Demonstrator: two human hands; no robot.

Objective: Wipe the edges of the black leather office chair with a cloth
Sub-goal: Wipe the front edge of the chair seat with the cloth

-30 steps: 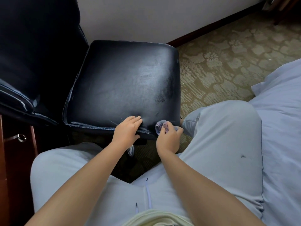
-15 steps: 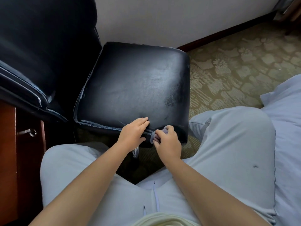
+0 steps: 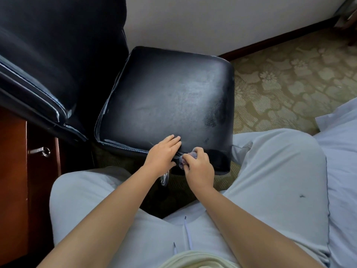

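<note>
1. Left hand (image 3: 163, 153): fingers straight and together, laid flat on the near edge of the chair seat (image 3: 166, 97); thumb tucked under the seat rim. It held nothing.
2. Right hand (image 3: 199, 167): fingers curled round a bunched cloth (image 3: 190, 156), pressing it against the seat's front edge just right of the left hand; the two hands nearly touched.
3. Cloth: pale grey-blue, mostly hidden in the grip; only a small fold showed above the fingers and beside the thumb.
4. Chair: black leather, seat worn and scuffed near its right front corner; backrest (image 3: 48, 60) at far left, stitched seam along the near edge.
5. Forearms: both bare, reaching forward from the lower frame and converging at the seat edge, between the knees.
6. Trousers (image 3: 270, 180): light grey, drawstrings visible at the waist; knees on either side of the chair's front.
7. Chrome base part (image 3: 164, 177): partly seen below the seat, behind the left wrist.
8. Surroundings: patterned carpet (image 3: 289, 84) at right, white wall (image 3: 212, 20) with dark skirting, wooden cabinet (image 3: 13, 180) with metal handle at left, white bedding (image 3: 343, 151) at right.
</note>
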